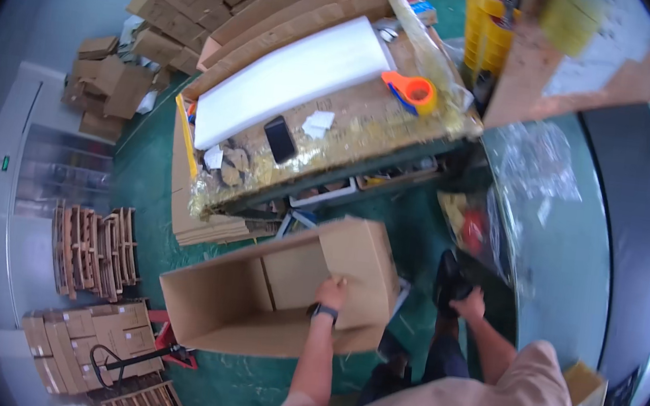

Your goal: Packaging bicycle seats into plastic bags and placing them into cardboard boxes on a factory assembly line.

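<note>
A large open cardboard box [226, 336] stands tilted on the floor in front of me, its inside showing. My left hand [331, 293], with a dark watch on the wrist, is closed on a box flap [361, 275] at the right part of the carton. Farther right, my right hand [471, 303] hangs low with its fingers curled, beside a black shoe [451, 277] on my foot. Whether anything lies in those fingers cannot be made out.
Beyond the box, a cardboard-topped table [332, 144] holds white foam sheets [295, 79], a phone [279, 139] and an orange tape dispenser [414, 93]. A pallet jack [164, 345], wooden pallets [95, 249] and stacked cartons [89, 336] stand left. A green-topped bench [570, 231] runs along the right.
</note>
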A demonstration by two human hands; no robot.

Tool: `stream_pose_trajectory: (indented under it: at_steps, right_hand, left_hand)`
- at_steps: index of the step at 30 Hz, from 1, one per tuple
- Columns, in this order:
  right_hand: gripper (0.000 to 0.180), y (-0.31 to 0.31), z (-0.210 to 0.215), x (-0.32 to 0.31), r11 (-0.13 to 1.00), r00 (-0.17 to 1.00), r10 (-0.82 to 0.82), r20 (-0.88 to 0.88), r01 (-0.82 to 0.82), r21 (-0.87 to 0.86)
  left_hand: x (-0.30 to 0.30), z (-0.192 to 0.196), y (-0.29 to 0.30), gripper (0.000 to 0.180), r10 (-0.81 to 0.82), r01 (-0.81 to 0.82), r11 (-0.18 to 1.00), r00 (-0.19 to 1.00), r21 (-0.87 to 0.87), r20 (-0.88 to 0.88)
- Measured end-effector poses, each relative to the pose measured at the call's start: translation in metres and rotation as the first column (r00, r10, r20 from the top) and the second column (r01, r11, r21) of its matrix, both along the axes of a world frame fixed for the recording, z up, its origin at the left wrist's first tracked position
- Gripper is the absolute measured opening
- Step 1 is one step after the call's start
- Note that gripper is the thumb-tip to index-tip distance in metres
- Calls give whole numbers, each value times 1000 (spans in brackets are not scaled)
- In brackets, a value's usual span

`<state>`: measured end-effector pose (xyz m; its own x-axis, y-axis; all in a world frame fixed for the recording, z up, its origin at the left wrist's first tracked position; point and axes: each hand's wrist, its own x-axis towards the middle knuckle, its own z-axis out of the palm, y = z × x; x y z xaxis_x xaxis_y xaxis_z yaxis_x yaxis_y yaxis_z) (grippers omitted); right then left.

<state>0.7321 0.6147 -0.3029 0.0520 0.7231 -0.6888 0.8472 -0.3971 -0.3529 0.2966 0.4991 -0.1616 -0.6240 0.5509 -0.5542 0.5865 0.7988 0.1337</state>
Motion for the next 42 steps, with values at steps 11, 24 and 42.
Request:
stream_pose_trajectory:
  at_steps: [11, 24, 42]
  right_hand:
    - [57, -29, 284, 76, 746, 415, -633, -654, 553, -371]
    - [88, 156, 212, 236, 741, 601, -654, -459, 629, -234]
    - [125, 267, 168, 203, 915, 990, -143, 16, 126, 383]
  left_hand:
    - [99, 122, -33, 78, -149, -100, 775, 931, 624, 334]
    - [159, 122, -16, 69, 103, -97, 914, 995, 394, 7]
    - [290, 136, 221, 67, -153, -65, 797, 940, 600, 305]
